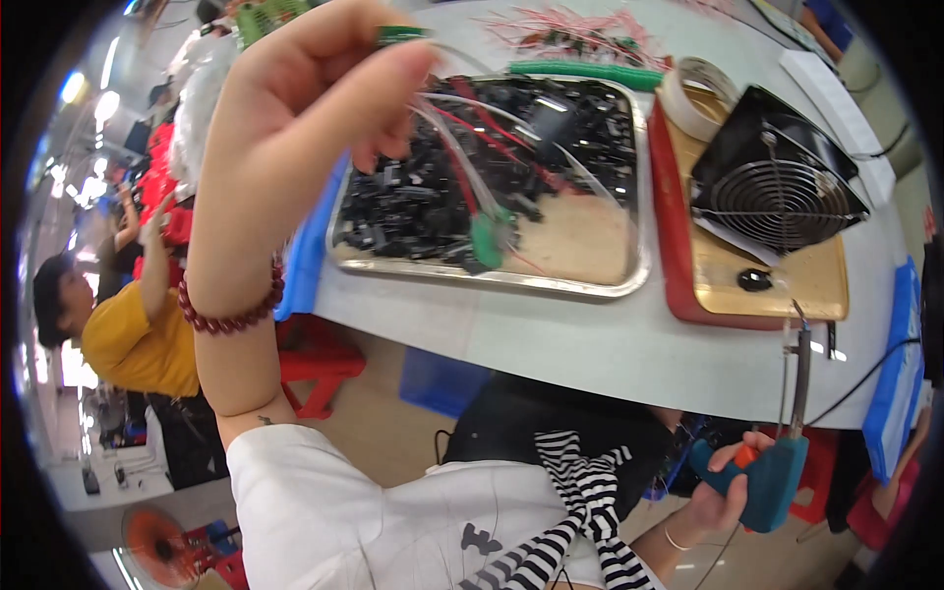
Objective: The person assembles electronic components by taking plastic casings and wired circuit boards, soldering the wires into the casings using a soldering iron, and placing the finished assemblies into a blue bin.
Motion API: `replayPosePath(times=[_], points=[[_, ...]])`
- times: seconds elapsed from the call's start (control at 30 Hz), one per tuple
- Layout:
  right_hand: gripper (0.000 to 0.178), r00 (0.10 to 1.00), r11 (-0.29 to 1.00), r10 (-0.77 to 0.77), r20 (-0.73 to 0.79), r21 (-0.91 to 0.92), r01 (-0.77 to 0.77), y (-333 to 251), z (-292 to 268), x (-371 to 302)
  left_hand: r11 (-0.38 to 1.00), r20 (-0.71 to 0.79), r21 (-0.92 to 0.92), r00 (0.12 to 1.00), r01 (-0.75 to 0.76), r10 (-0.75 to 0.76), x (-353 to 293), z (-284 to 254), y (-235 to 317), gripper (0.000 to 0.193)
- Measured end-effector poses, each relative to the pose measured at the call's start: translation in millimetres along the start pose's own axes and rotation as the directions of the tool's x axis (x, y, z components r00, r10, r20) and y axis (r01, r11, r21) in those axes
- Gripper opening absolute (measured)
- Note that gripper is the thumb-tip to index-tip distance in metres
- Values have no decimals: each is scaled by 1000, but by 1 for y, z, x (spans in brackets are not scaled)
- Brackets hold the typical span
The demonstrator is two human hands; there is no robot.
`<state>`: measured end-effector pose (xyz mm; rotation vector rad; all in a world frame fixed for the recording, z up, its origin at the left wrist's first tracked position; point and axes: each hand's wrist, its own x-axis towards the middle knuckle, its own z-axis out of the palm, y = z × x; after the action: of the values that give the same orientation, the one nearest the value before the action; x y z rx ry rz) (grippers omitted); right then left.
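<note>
My left hand (324, 108) is raised over a metal tray (590, 288), its thumb and fingers pinched on a small green piece (401, 34) with wires. Red and white wires (457, 157) run below the fingers, and a blurred green piece (487, 241) is at their lower end. In my right hand (723, 492), at the lower right, is a teal soldering gun (774, 482) with an orange trigger. Its metal tip points up at the front edge of a red and gold box (678, 285). Many small black parts (413, 211) fill much of the tray.
A black fan with a round grille (787, 192) and a tape roll (696, 96) stand on the box. A dark lump (755, 280) lies there. Behind the tray are a green bundle (590, 72) and pink-red wires (580, 34). A person in yellow (138, 334) sits left.
</note>
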<state>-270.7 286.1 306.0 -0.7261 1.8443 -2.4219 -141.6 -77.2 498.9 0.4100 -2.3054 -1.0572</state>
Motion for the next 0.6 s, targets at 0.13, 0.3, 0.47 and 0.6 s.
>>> replayPosePath(times=[0.13, 0.3, 0.47, 0.6], points=[[51, 998, 1000, -17, 53, 22, 16, 5, 3, 5, 977, -162, 39, 966, 210, -201, -35, -91, -26, 23], [52, 994, 999, -32, 101, 35, 29, 11, 3, 10, 929, -459, -132, 809, 347, -368, -87, -158, -95, 22], [50, 998, 999, -42, 46, -1, 42, 9, 10, 9, 842, -580, -46, 672, 537, -461, -160, -186, -174, 20], [50, 999, 999, -30, 44, -9, 31, 9, 9, 11, 786, -716, 16, 556, 618, -422, -212, -218, -199, 18]])
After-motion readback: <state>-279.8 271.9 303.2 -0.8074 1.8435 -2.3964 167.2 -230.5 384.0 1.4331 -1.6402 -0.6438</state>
